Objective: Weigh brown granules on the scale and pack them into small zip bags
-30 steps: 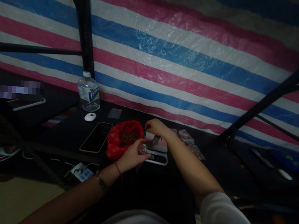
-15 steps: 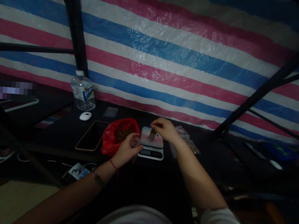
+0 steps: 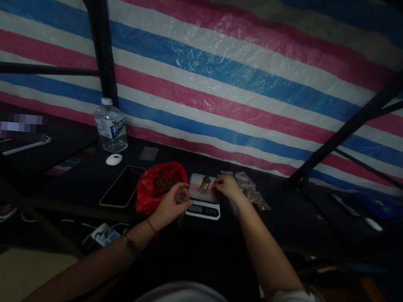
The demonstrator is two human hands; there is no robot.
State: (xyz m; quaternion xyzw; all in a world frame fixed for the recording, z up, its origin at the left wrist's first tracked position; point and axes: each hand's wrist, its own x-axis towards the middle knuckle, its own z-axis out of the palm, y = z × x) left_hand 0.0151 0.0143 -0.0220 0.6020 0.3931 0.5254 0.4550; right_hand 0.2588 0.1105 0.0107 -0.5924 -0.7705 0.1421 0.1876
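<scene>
A small clear plastic cup (image 3: pixel 182 196) is in my left hand (image 3: pixel 171 205), its fingers wrapped around the side. A red plastic bag (image 3: pixel 145 190), open at the top, holds brown granular bits (image 3: pixel 166 182) just left of that hand. On the white digital scale (image 3: pixel 212 196) stands a small cup (image 3: pixel 205 185) with brown bits in it. My right hand (image 3: pixel 228 187) hovers by the scale's right edge, apart from the cup, fingers bent together; whether they pinch anything is too dark to tell. Small clear bags of bits (image 3: pixel 256 198) lie beyond it.
A phone (image 3: pixel 122 186) lies left of the red bag. Behind it are a white mouse-like object (image 3: pixel 114 159), a clear bottle (image 3: pixel 111 126) and a flat clear bag (image 3: pixel 148 153). Dark metal posts (image 3: pixel 103 43) and a striped plastic sheet (image 3: pixel 211 76) bound the black table.
My right hand has moved from above the cup on the scale to the scale's right edge, leaving the cup in full view. My left hand still holds the clear cup.
</scene>
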